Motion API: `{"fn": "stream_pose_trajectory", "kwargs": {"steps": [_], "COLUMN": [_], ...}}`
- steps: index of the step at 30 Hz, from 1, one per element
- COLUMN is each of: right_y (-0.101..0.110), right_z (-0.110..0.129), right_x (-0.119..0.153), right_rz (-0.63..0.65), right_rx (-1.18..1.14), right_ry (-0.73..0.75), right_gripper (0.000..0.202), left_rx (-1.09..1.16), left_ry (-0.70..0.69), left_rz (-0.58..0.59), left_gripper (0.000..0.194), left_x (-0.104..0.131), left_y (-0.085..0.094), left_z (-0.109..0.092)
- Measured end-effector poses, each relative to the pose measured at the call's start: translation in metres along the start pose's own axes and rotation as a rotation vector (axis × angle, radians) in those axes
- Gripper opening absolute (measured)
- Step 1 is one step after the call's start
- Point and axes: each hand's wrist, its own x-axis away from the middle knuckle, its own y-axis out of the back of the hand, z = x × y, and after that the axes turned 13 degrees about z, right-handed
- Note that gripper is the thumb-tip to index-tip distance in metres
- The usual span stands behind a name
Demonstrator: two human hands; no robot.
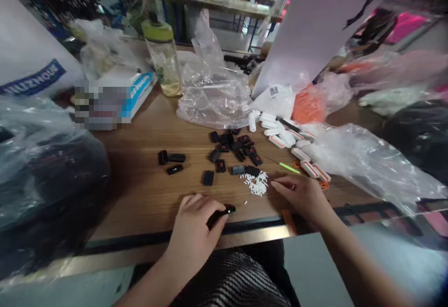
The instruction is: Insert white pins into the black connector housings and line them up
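"How far along?"
"Apparently partway: gripping a black plastic part (232, 208) in the left hand (196, 220), lower centre, with a white speck (229, 211) at its end."
"Remaining?"
"Many loose white pieces (258, 185), right of centre, near the right hand (304, 197); can't tell if pinching any."

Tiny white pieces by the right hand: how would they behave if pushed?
The white pieces would probably scatter, since they lie loosely heaped. Being tiny, they're likely light. Strays seem likely: a single piece already lies apart.

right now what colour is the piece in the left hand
The piece is mostly black, shown in the head view.
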Motion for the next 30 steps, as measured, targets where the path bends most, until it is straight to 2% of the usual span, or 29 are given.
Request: {"fn": "stream_pose_trajectory", "kwargs": {"steps": [2, 5, 9, 11, 13, 15, 18, 24, 30], "right_y": [-0.008, -0.016, -0.018, -0.017, -0.019, -0.022, -0.030, -0.037, -0.035], "right_z": [0.005, 0.007, 0.015, 0.031, 0.054, 0.078, 0.101, 0.105, 0.119], "right_x": [0.003, 0.004, 0.005, 0.009, 0.015, 0.020, 0.022, 0.018, 0.021], "right_rz": [-0.085, -0.182, -0.241, -0.207, -0.082, 0.081, 0.194, 0.188, 0.103], "right_rx": [0.091, 0.104, -0.105, -0.218, -0.275, -0.256, -0.203, -0.025, 0.353], "right_ry": [0.020, 0.018, 0.013, 0.106, 0.251, 0.392, 0.472, 0.527, 0.591], "right_gripper": [0.028, 0.026, 0.019, 0.018, 0.016, 0.014, 0.013, 0.013, 0.015], "left_rx": [0.002, 0.008, 0.028, 0.042, 0.051, 0.054, 0.052, 0.056, 0.051], "left_ry": [-0.005, -0.009, -0.005, -0.003, -0.001, 0.004, 0.014, 0.014, 0.035], "left_rz": [-0.008, -0.015, -0.011, -0.006, -0.006, -0.009, -0.008, -0.004, 0.015], "left_gripper": [0.013, 0.012, 0.011, 0.011, 0.011, 0.011, 0.011, 0.010, 0.014], "left_x": [0.001, 0.002, 0.002, 0.002, 0.002, 0.002, 0.002, 0.001, 0.001], "left_y": [0.000, -0.001, -0.003, -0.004, -0.003, -0.003, -0.002, -0.001, 0.000], "left_z": [0.000, 0.001, 0.003, 0.003, 0.002, 0.002, 0.001, -0.002, -0.002]}}
